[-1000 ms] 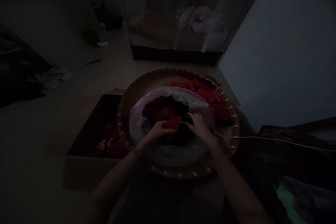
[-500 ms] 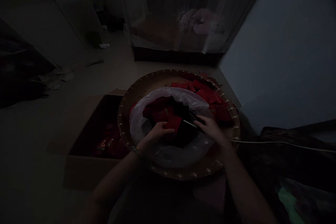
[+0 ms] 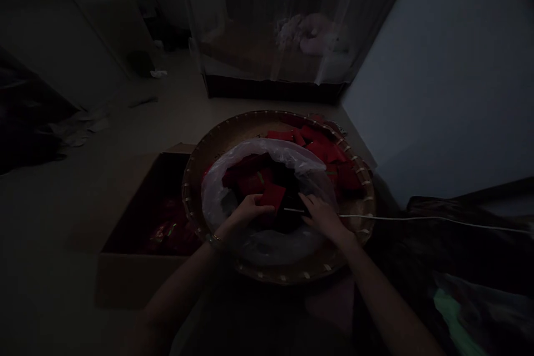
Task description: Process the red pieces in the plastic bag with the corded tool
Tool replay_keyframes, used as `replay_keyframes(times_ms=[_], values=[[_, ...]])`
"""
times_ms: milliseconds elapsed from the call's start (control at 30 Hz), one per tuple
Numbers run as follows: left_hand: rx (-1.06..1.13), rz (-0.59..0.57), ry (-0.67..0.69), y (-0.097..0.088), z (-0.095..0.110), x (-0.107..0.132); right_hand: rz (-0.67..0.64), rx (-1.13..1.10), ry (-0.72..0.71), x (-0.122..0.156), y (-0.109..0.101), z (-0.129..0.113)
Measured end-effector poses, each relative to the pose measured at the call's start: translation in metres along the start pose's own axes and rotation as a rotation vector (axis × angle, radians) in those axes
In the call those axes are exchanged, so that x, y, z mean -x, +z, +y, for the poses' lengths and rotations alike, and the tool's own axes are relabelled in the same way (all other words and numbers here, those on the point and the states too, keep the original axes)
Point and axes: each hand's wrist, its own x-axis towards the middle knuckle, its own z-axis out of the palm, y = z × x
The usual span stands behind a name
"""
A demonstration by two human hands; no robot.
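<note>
Red packet [image 3: 275, 196] pinched in our left hand [image 3: 251, 208], slender dark tool [image 3: 294, 210] gripped in our right hand [image 3: 321, 215], we hold both over the plastic bag [image 3: 273, 250] inside the woven basket [image 3: 233, 127].

Home interior, probably a bedroom; light very low. Evidence: at the back, what looks like a bed [image 3: 267, 89] behind a sheer hanging net [image 3: 320, 69], with a soft pink cushion [image 3: 314, 43] inside. Plain pale wall [image 3: 450, 67] at right. Household clutter: woven basket [image 3: 240, 130], cardboard box [image 3: 120, 275] on smooth floor [image 3: 137, 128], white scrap [image 3: 158, 74] farther off.
</note>
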Motion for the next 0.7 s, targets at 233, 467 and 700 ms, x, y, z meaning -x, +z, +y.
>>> replay_keyframes(times_ms=[233, 467, 700], values=[[0.017, -0.012, 0.003, -0.001, -0.002, 0.001, 0.100, -0.179, -0.025, -0.008, 0.004, 0.017], [-0.086, -0.040, 0.084, 0.001, -0.004, -0.001, 0.176, -0.617, 0.039, -0.007, -0.044, 0.026], [-0.119, -0.125, 0.058, 0.015, 0.002, 0.005, 0.076, -0.728, 0.031, -0.010, -0.068, -0.013]])
